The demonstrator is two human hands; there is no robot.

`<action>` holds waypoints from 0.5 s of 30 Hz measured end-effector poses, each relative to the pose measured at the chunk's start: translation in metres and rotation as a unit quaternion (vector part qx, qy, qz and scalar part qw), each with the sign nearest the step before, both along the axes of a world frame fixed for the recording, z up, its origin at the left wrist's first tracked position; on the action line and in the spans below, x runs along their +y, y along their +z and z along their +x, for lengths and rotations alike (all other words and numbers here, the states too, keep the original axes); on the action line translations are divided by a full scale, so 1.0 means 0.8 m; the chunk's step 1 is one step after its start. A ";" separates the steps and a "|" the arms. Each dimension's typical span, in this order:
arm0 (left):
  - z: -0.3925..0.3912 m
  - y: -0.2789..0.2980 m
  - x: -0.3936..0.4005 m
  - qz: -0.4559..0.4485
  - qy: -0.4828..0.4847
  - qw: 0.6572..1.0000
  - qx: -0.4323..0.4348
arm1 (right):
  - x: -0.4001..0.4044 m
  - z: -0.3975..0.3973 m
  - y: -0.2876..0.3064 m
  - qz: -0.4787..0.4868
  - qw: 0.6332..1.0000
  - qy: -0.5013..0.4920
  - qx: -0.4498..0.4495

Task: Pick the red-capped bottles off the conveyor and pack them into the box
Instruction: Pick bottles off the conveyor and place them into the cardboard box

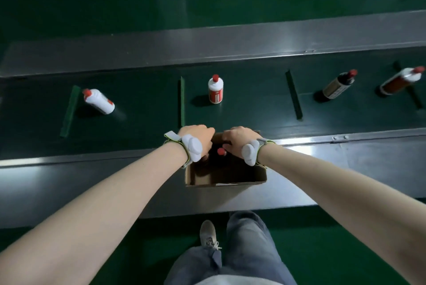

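An open cardboard box point(244, 181) sits on the near steel ledge. Inside it stands a dark bottle with a red cap point(221, 151). My left hand point(199, 138) curls down over the box's far left corner, fingers around the bottle's dark body. My right hand point(238, 139) is curled right beside the cap, at the bottle's neck. On the belt stand several red-capped bottles: a white one point(99, 101) at left, a white one with a red label point(216, 89) in the middle, a dark one point(337, 86) and a brown one with white shoulders point(401, 80) at right.
The dark green conveyor belt point(143, 109) runs left to right, with raised green cleats point(182, 102) across it. Steel rails point(207, 47) border it far and near. My legs and one shoe point(208, 234) are below the ledge, on green floor.
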State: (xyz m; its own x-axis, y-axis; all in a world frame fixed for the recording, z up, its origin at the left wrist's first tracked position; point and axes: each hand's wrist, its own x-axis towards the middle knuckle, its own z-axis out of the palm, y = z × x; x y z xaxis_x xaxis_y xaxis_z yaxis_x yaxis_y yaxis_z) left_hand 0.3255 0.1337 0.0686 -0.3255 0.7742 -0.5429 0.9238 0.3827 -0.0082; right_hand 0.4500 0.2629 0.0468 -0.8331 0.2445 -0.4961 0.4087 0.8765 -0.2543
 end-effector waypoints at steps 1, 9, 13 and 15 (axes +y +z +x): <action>0.000 0.008 0.007 0.013 -0.005 1.000 -0.001 | 0.005 0.007 0.017 0.002 1.000 -0.020 0.006; 0.032 0.070 0.093 0.102 -0.035 0.994 -0.004 | 0.081 0.072 0.089 -0.010 0.979 -0.198 0.038; 0.054 0.075 0.155 0.127 -0.056 0.990 0.004 | 0.147 0.099 0.096 -0.016 0.969 -0.240 0.056; 0.064 0.069 0.202 0.130 -0.064 0.990 0.006 | 0.193 0.116 0.094 -0.025 0.964 -0.257 0.067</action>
State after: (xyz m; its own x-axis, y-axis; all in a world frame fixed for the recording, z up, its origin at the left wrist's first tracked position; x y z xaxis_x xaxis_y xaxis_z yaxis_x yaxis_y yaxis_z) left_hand 0.3765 0.2955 0.1235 -0.2215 0.9220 -0.3177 0.9650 0.2541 0.0645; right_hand 0.5424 0.4174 0.1222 -0.6665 0.6204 -0.4134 0.7455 0.5532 -0.3717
